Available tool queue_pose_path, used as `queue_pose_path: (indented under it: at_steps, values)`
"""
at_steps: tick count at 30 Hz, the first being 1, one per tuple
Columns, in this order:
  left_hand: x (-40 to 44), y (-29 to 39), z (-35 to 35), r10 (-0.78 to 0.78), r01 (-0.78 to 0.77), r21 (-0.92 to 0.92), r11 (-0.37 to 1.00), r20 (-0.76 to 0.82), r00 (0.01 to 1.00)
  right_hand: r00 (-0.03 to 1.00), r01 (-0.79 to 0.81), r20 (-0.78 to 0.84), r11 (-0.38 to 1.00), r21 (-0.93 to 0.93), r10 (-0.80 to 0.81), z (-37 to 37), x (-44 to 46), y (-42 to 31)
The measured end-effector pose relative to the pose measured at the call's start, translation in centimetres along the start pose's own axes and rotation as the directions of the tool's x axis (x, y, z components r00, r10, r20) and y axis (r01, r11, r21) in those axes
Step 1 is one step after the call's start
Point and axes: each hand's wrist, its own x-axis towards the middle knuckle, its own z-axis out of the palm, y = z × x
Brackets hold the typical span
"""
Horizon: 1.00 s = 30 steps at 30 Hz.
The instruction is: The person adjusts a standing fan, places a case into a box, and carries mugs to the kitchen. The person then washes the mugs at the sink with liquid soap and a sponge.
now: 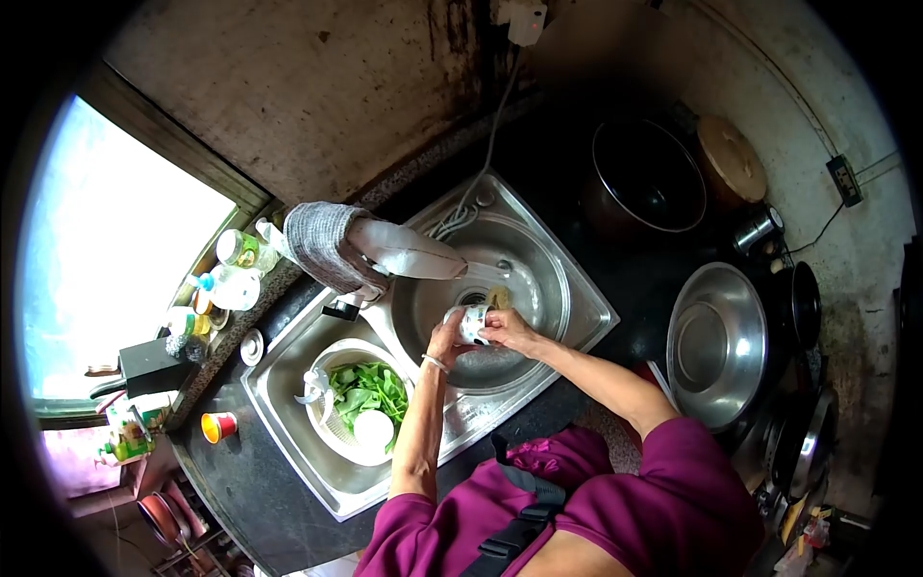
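Note:
Over the round basin (pixel 553 288) of the steel sink, my left hand (pixel 445 342) is closed around the side of a small white cup (pixel 471 325) with dark markings. My right hand (pixel 510 330) grips the same cup from its other side, fingers at the rim. A yellowish scrubber (pixel 497 297) shows just beyond my right fingers; whether they touch it I cannot tell. Above the basin hangs a whitish sleeve (pixel 409 248) on the tap, which is wrapped in a grey cloth (pixel 325 245). Any water flow is hard to make out.
In the left basin, a white colander (pixel 332 438) holds leafy greens (pixel 370 392), a white round piece (pixel 373 429) and a white bladed part (pixel 312 387). A steel bowl (pixel 716 337) and dark pot (pixel 649 178) stand right. A red-yellow cup (pixel 219 427) lies left.

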Motion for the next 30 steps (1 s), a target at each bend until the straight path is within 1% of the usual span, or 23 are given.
queue_pose_path:
  at_steps: [1,2,3,4,5,7,9,11,12,14,15,16,17,18,19,20,21,23,24,26,28,29,30]
  values:
    - [0.8,-0.7,-0.8,-0.068,0.069,-0.022,0.997,0.030,0.997,1.000,-0.003,-0.001,1.000,0.001,0.003,0.1,0.2,0.3]
    - [1.2,-1.1,-1.0,-0.071,0.072,-0.024,0.997,0.029,0.997,0.999,0.013,-0.040,0.990,-0.140,-0.019,0.3,0.4,0.6]
    - [1.6,-1.4,-1.2,-0.115,0.114,0.009,0.993,0.010,0.993,0.996,0.026,-0.072,0.960,-0.280,-0.048,0.5,0.6,0.8]
    - [1.9,-1.8,-1.5,-0.157,0.158,0.039,0.987,-0.012,0.987,0.997,0.024,-0.066,0.960,-0.280,-0.045,0.6,0.7,1.0]
    - [2.1,-2.0,-1.7,-0.158,0.159,0.034,0.987,-0.018,0.987,0.994,-0.013,-0.102,0.892,-0.451,-0.037,0.8,0.7,1.1]
    - [2.6,-2.4,-1.7,-0.184,0.189,0.131,0.973,-0.044,0.982,0.983,-0.103,-0.176,0.668,-0.737,-0.043,0.9,0.6,1.4]
    - [2.4,-2.2,-0.9,-0.181,0.186,0.158,0.970,-0.042,0.983,0.988,-0.100,-0.147,0.514,-0.852,-0.053,1.7,0.3,1.4]
    - [2.2,-2.6,0.0,-0.090,0.122,0.342,0.932,-0.109,0.990,0.979,0.001,-0.081,0.402,-0.916,-0.188,2.4,0.4,2.6]
    - [2.7,-2.7,-0.2,-0.115,0.125,0.321,0.939,-0.049,0.992,0.980,-0.001,-0.081,0.404,-0.915,-0.180,2.2,0.3,2.9]
    - [3.0,-2.5,-0.9,-0.114,0.120,0.358,0.926,-0.038,0.993,0.984,0.174,0.168,0.581,-0.795,-0.065,1.5,0.5,2.6]
    - [3.0,-2.7,-1.6,-0.114,0.115,0.394,0.912,-0.026,0.993,0.984,0.178,0.165,0.564,-0.806,-0.074,0.8,0.2,1.9]
    - [4.0,-3.0,-2.5,-0.174,0.200,0.399,0.895,-0.102,0.980,0.993,0.117,0.074,0.640,-0.760,-0.093,-0.3,0.5,2.0]
    - [4.3,-3.5,-3.1,-0.107,0.150,0.420,0.895,-0.124,0.986,0.990,0.111,0.012,0.732,-0.672,-0.139,-2.2,1.5,2.3]
    - [4.6,-3.8,-4.0,-0.090,0.118,0.495,0.861,-0.079,0.993,0.985,0.032,-0.111,0.784,-0.620,-0.129,-4.0,2.3,2.7]
    - [5.0,-4.0,-4.5,-0.075,0.079,0.568,0.820,-0.030,0.997,0.975,-0.133,-0.208,0.554,-0.822,-0.074,-4.9,2.2,0.6]
    - [4.9,-4.0,-4.5,-0.081,0.083,0.569,0.818,-0.028,0.996,0.969,-0.199,-0.245,0.483,-0.853,-0.035,-5.5,2.3,-0.2]
    - [4.8,-3.7,-4.3,-0.113,0.107,0.608,0.787,-0.029,0.993,0.968,-0.202,-0.248,0.484,-0.851,-0.033,-6.2,3.0,0.9]
    - [4.3,-3.2,-3.9,-0.146,0.132,0.647,0.751,-0.032,0.989,0.930,-0.367,-0.349,0.338,-0.867,0.115,-6.6,4.1,2.5]
    - [4.0,-3.1,-3.5,-0.172,0.126,0.651,0.749,0.007,0.985,0.930,-0.368,-0.349,0.340,-0.865,0.117,-6.4,4.3,2.8]
    - [3.2,-2.7,-2.6,-0.197,0.119,0.656,0.745,0.046,0.979,0.919,-0.387,-0.337,0.299,-0.872,0.206,-5.7,4.5,3.0]
    - [2.5,-2.0,-1.8,-0.199,0.107,0.667,0.737,0.063,0.978,0.925,-0.375,-0.334,0.287,-0.882,0.182,-6.0,6.0,5.5]
    - [2.4,-1.5,-1.7,-0.207,0.106,0.685,0.721,0.067,0.976,0.930,-0.364,-0.330,0.271,-0.891,0.164,-5.7,6.2,5.2]
    - [2.4,-0.9,-1.4,-0.168,0.086,0.734,0.673,0.038,0.985,0.926,-0.375,-0.343,0.284,-0.883,0.158,-5.5,6.1,5.0]
